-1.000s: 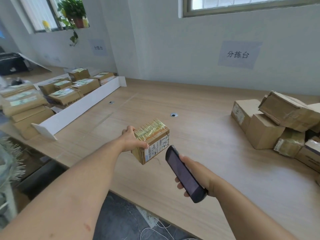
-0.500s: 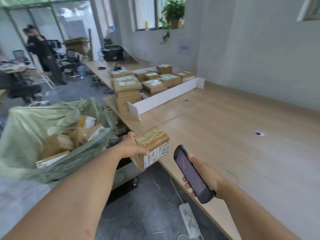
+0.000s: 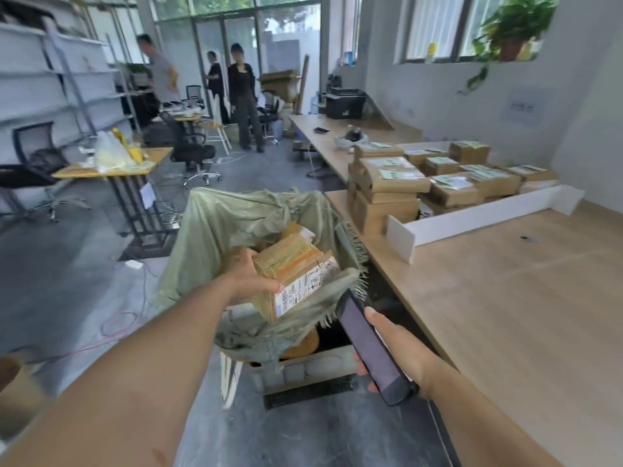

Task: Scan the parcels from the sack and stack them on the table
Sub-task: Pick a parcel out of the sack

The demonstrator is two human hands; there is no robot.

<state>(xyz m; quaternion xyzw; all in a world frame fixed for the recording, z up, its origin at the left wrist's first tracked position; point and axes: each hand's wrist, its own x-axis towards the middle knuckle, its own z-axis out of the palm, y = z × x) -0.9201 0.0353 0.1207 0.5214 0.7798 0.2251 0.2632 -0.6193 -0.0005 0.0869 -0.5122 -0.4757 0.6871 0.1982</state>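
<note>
Parcel axis: parcel (image 3: 293,278) is tilted, its long side rising away to the right, label facing the scanner (image 3: 371,345)
Parcel look: brown box, yellowish tape, white barcode label
Parcel place: over the open green sack (image 3: 219,230), beside the table (image 3: 505,298)
Left hand (image 3: 249,281): fingers curled round the parcel's left end
Right hand (image 3: 394,345): fingers wrapped around the scanner

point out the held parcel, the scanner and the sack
parcel (image 3: 290,264): head view, on its taped top face
scanner (image 3: 369,345): head view, middle of its dark screen
sack (image 3: 229,227): head view, on its green left wall
</note>
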